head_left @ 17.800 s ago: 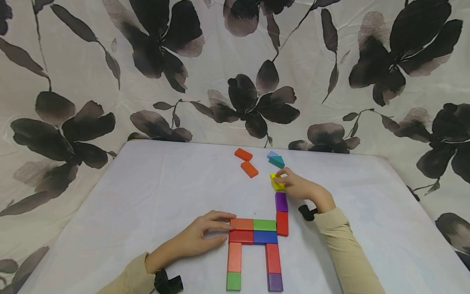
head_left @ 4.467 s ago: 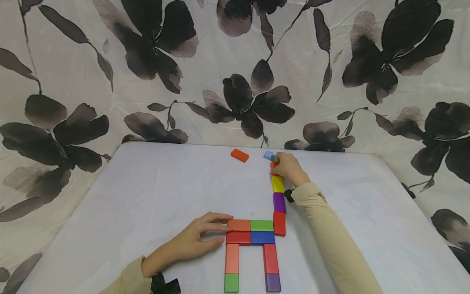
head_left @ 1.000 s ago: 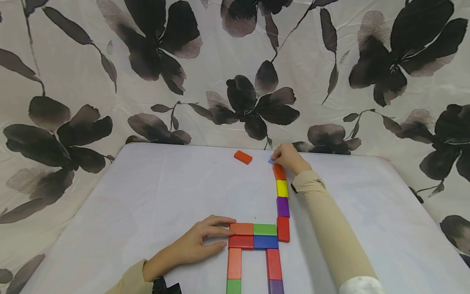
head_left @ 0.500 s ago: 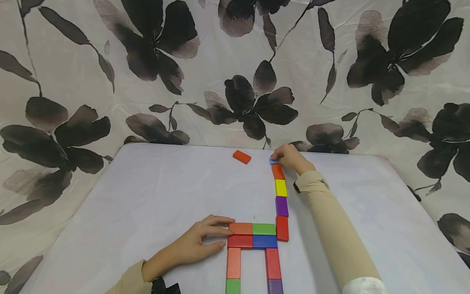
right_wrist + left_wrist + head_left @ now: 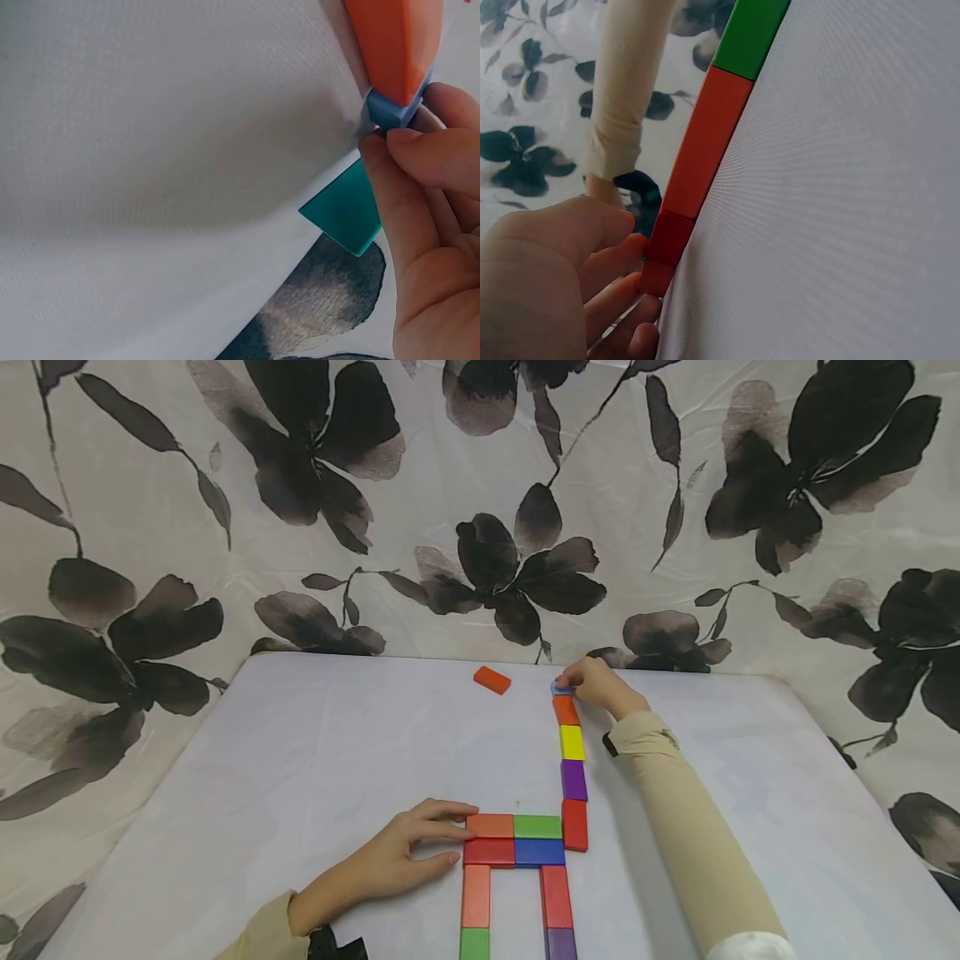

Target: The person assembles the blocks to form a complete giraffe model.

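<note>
My right hand (image 5: 600, 685) pinches a small light blue block (image 5: 388, 111) at the far end of a column of blocks. The blue block sits against the orange block (image 5: 566, 710) in the right wrist view. A teal wedge-shaped block (image 5: 346, 210) shows behind the fingers there; the hand hides it in the head view. Nearer in the column come a yellow block (image 5: 572, 742), a purple block (image 5: 574, 779) and a red block (image 5: 575, 825). My left hand (image 5: 408, 847), fingers extended, touches the left ends of the salmon-orange block (image 5: 490, 826) and dark red block (image 5: 489, 852).
A loose orange block (image 5: 492, 680) lies near the far edge of the white table (image 5: 337, 735). Green (image 5: 537, 827) and blue blocks (image 5: 538, 853) finish the two crosswise rows. Two legs of blocks (image 5: 476, 897) run toward the near edge. A flowered cloth (image 5: 420, 485) hangs behind.
The yellow block, then one orange block, have joined the column. Over the last second the right hand has brought the light blue block slightly right and nearer, to the column's end. Left hand stays.
</note>
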Tool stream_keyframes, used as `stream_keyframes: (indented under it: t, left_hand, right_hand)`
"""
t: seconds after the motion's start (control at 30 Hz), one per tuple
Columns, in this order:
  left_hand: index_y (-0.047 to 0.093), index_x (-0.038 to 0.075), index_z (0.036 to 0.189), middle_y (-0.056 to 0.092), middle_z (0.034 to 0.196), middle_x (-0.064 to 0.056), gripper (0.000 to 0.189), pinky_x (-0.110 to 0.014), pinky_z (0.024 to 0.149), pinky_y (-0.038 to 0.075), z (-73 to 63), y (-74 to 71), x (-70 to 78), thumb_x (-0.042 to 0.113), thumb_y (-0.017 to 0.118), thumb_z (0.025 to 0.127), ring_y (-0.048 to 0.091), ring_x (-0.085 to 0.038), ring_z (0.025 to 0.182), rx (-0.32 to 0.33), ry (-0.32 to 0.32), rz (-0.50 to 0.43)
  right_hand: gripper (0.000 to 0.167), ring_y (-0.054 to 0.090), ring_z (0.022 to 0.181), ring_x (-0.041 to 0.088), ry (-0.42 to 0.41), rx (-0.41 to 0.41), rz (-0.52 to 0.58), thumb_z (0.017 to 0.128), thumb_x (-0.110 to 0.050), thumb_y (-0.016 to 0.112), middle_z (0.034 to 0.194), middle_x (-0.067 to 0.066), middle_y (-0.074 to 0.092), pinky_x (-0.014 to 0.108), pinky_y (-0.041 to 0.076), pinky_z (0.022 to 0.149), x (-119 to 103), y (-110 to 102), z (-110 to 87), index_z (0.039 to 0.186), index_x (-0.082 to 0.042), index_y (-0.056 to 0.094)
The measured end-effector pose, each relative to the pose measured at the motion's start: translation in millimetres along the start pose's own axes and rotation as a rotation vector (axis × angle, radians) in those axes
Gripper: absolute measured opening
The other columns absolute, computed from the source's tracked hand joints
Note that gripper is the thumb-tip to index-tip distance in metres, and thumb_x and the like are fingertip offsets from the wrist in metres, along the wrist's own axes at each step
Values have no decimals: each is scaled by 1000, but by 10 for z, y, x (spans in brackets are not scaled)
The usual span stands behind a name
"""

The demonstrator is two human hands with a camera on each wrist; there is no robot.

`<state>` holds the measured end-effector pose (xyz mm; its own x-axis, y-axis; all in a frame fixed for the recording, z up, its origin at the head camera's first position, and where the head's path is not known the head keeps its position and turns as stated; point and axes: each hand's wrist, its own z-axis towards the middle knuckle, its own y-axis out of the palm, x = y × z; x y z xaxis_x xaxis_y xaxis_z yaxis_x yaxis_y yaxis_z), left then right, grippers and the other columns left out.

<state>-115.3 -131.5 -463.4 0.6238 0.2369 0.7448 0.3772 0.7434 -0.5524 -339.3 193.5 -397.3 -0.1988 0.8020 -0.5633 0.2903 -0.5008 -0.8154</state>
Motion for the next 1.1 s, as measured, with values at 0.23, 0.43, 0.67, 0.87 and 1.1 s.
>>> stream_keyframes:
  t: [0.23, 0.43, 0.67, 0.87, 1.1]
  left_hand:
    - [71, 17, 123, 56, 139, -4, 30, -37, 103, 43, -2, 2, 0, 12, 68, 94, 51, -21, 128, -3, -10, -6]
    - [71, 17, 123, 56, 139, -3, 30, -37, 103, 43, -6, 4, 1, 12, 68, 94, 51, -21, 128, -1, -12, -4]
    - [71, 17, 123, 56, 139, -2, 30, -37, 103, 43, -5, 4, 14, 13, 67, 94, 50, -21, 128, -3, -24, -5]
    - [71, 17, 123, 56, 139, -4, 29, -38, 103, 43, -5, -4, 22, 12, 67, 94, 51, -21, 128, -3, -18, -6]
    - [71, 17, 123, 56, 139, -4, 29, -38, 104, 43, -8, -3, 26, 13, 67, 95, 50, -22, 129, -7, -28, -17]
  right_hand:
    - [43, 59, 118, 37, -26, -8, -3, 84, 19, 45, 124, 21, 65, 48, 43, 104, 0, -9, -14, 114, 3, 72]
    - [41, 57, 120, 37, -35, 9, -21, 87, 14, 47, 127, 19, 64, 50, 42, 105, -14, -37, -31, 117, 1, 71]
    - [29, 60, 109, 36, -91, 179, -27, 92, 3, 53, 116, 23, 67, 49, 48, 97, 26, -146, -68, 117, 6, 68]
    - [27, 59, 108, 37, -60, 258, -50, 91, 0, 61, 114, 23, 67, 52, 43, 101, 85, -196, -93, 116, 8, 67]
    - [35, 52, 121, 41, 72, 217, -106, 93, -3, 63, 131, 27, 58, 57, 32, 110, 149, -127, -118, 127, 5, 64]
